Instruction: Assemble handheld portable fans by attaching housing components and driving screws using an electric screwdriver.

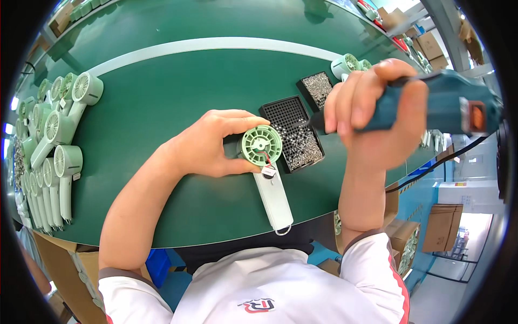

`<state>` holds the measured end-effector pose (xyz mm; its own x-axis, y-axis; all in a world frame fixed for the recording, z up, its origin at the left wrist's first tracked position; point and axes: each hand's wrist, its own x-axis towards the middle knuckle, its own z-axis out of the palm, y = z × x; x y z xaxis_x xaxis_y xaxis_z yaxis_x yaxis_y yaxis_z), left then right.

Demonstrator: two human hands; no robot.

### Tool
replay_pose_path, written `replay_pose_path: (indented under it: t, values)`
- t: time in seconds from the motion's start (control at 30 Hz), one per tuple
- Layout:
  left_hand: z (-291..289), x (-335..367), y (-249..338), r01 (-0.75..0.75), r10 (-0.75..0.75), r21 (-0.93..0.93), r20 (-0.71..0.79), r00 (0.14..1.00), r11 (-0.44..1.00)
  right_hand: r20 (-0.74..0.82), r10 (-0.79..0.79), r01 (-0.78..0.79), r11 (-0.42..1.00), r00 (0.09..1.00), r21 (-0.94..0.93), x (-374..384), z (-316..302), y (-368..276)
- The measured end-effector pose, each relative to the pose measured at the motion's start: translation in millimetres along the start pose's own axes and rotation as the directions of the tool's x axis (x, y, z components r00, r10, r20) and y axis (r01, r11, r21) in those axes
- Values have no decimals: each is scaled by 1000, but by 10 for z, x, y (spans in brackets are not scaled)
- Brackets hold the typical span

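Note:
My left hand [218, 143] grips the round head of a pale green handheld fan [261, 144], thumb and fingers on opposite sides of its rim. The fan lies on the green table with its white handle [274, 202] toward me and a wire loop at the end. Red wires and a small white tag show at the hub. My right hand [383, 108] is wrapped round a dark teal electric screwdriver [437, 105], held above the table at the right. Its dark tip points left, over a black perforated tray [280, 116] of small screws beside the fan.
A smaller black box [318, 89] of screws stands behind the tray. Several green fans [56, 127] are piled at the left, and others [345, 65] sit at the far right. A black cable [437, 162] runs from the screwdriver. Cardboard boxes [404, 232] stand below the table's right edge.

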<state>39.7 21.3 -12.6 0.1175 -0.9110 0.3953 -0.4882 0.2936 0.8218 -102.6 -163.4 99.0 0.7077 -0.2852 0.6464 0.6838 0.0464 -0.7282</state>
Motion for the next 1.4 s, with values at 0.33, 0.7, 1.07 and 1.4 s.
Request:
replay_pose_path:
  t: [0.33, 0.7, 1.07, 1.4]
  values:
    - [3, 17, -10, -20, 21, 42, -23, 1000, 999, -324, -70, 11, 984, 944, -181, -187, -414, 330]
    - [-13, 55, -17, 1, -2, 54, 23, 1000, 999, -312, -14, -66, 967, 950, -245, -235, -592, 432]
    - [6, 49, -25, -23, 23, 43, -9, 1000, 999, -312, -5, -70, 971, 950, -230, -239, -588, 474]
    - [13, 41, -32, -29, 30, 33, -25, 999, 999, -307, -17, -77, 953, 952, -292, -233, -558, 484]
